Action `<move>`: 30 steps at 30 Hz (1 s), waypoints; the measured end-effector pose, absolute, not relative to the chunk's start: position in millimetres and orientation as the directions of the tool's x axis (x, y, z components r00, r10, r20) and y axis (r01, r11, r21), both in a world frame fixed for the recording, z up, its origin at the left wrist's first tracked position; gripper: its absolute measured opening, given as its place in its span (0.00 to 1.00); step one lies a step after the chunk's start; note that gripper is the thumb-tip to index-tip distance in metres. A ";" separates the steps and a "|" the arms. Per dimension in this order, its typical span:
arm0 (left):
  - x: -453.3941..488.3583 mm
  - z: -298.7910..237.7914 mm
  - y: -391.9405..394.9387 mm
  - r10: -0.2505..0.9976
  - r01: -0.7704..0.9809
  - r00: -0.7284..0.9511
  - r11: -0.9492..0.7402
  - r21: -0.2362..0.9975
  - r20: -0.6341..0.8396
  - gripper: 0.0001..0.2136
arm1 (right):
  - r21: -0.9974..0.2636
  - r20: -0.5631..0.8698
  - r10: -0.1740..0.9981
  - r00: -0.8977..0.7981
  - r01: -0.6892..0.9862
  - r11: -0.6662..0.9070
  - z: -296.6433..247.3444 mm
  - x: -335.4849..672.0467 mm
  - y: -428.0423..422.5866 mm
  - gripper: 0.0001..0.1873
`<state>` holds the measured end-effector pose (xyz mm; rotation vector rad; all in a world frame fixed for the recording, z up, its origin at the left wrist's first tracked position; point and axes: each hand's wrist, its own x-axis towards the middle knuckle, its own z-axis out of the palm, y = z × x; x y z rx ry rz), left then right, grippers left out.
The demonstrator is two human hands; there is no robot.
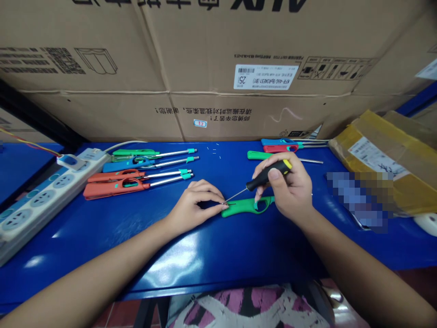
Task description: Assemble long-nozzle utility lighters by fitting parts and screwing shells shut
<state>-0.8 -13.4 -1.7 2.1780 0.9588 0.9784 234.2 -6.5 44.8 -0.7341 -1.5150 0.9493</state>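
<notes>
A green gas lighter (239,207) lies flat on the blue table in front of me, with its trigger loop toward the right. My right hand (292,187) is closed around a screwdriver (268,176) with a black and yellow handle, and its fingers also reach down to the lighter near the trigger loop. The thin shaft slants down to the left, its tip close to the lighter's left end. There my left hand (198,200) pinches at the tip with thumb and forefinger; whatever is between them is too small to make out.
Several lighters, including an orange lighter (116,187) and a blue lighter (129,164), lie left beside a white power strip (51,196). Back right are a red lighter (278,148) and another green lighter (259,155). A taped parcel (372,155) sits right; a large carton (205,105) stands behind.
</notes>
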 end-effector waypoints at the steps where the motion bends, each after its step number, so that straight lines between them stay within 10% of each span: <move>1: -0.9 -1.7 -13.3 0.785 0.377 0.475 -0.590 0.715 0.398 0.04 | -0.873 0.487 0.860 -0.154 -0.057 0.484 45.2 234.3 -6.8 0.10; 30: -3.0 4.1 -21.4 0.721 0.558 0.504 -0.692 0.458 0.476 0.05 | -0.828 0.550 0.788 -0.276 -0.056 0.558 36.9 236.4 -11.3 0.10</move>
